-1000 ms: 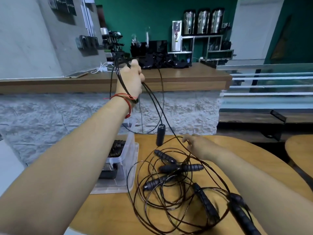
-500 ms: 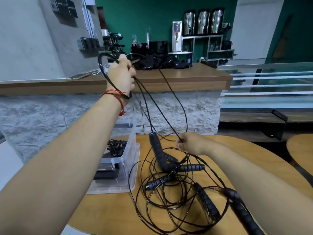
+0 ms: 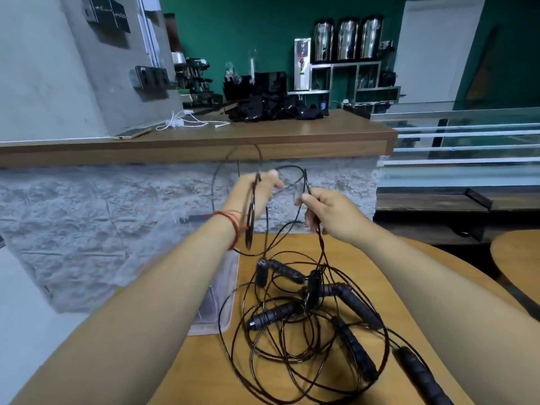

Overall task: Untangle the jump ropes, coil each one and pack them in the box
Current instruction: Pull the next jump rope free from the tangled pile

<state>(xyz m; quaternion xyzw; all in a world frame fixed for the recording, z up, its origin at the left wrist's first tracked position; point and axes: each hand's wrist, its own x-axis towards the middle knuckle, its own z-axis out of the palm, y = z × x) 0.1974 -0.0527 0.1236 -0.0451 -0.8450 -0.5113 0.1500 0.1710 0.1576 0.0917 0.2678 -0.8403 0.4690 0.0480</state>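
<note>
A tangle of thin black jump ropes (image 3: 295,340) with several black foam handles lies on the round wooden table (image 3: 409,276). My left hand (image 3: 257,197) holds a few coiled loops of one cord above the table's far edge. My right hand (image 3: 330,211) pinches the same cord just to the right, at about the same height. From both hands the cord drops into the pile. One handle (image 3: 261,273) hangs just above the heap. The clear plastic box (image 3: 219,311) stands at the table's left edge, mostly hidden by my left forearm.
A rough white stone counter wall with a wooden top (image 3: 292,135) runs behind the table. A phone and white cables (image 3: 187,122) lie on it. A second round table (image 3: 517,258) shows at the right edge, and benches stand at the right.
My left hand has come down from head height to just above the table. My right hand has risen from the pile and now pinches the cord beside the left. The camera tilted down.
</note>
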